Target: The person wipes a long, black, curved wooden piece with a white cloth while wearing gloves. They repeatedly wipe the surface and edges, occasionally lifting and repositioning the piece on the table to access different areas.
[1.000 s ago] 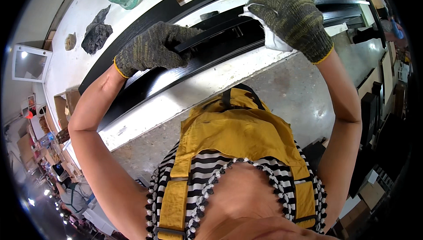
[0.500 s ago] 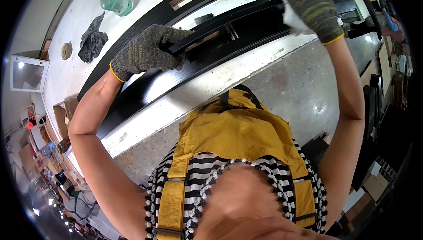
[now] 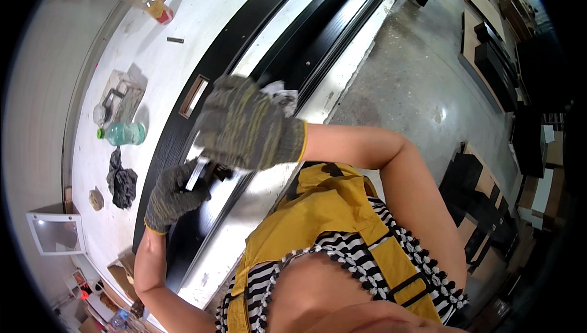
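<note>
A long black panel point(image 3: 183, 149) with a rectangular cut-out lies flat on the white table point(image 3: 202, 21), running from the lower left toward the upper right. On its near edge, about midway along, sits a small silvery metal fitting point(image 3: 197, 174) with a dark part beside it. The left hand point(image 3: 174, 195), in a grey knitted glove, lies directly on this spot, its fingers curled shut around the fitting and pressing on the panel. The right hand point(image 3: 244, 125), in a matching glove, sits just above and to the right of the left one, over the same panel; it is closed on a crumpled white cloth point(image 3: 281, 96) that sticks out past the fingers. The two hands are close together, nearly touching.

Beside the panel, toward the person, lie two more long black profiles point(image 3: 330, 33) running parallel to it.

Farther out on the table there is one green plastic bottle point(image 3: 122, 133) lying on its side, one dark crumpled rag point(image 3: 122, 183) below it, one small brownish lump point(image 3: 96, 198), and one low open cardboard tray point(image 3: 125, 91). A grey concrete floor point(image 3: 422, 88) spreads to the right.
</note>
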Tool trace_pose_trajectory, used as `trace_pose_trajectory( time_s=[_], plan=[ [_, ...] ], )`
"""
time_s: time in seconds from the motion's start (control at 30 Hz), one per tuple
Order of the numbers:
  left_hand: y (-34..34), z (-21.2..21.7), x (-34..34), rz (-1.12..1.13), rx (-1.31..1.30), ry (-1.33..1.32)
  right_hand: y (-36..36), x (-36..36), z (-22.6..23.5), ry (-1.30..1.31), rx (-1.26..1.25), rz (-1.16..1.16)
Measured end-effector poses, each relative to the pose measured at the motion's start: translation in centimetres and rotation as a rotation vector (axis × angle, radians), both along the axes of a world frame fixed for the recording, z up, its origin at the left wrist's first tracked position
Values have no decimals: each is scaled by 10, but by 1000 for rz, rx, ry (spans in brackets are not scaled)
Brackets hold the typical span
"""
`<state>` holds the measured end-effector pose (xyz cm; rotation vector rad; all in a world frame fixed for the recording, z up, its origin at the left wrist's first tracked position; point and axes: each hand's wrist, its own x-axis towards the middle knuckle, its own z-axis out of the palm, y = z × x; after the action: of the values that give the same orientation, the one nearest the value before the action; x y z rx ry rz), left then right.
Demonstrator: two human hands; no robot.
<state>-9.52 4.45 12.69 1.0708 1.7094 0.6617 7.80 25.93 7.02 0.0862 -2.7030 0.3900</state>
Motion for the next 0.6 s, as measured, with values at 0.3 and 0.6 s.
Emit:
trace_pose_trajectory(
  time_s=[0.3,0.6],
  plan=[
    [18,26,24,8,-44,192,219,74,29,-137,361,-618],
    [28,39,28,12,-182,236,475,132,1,390,134,-827]
  ],
)
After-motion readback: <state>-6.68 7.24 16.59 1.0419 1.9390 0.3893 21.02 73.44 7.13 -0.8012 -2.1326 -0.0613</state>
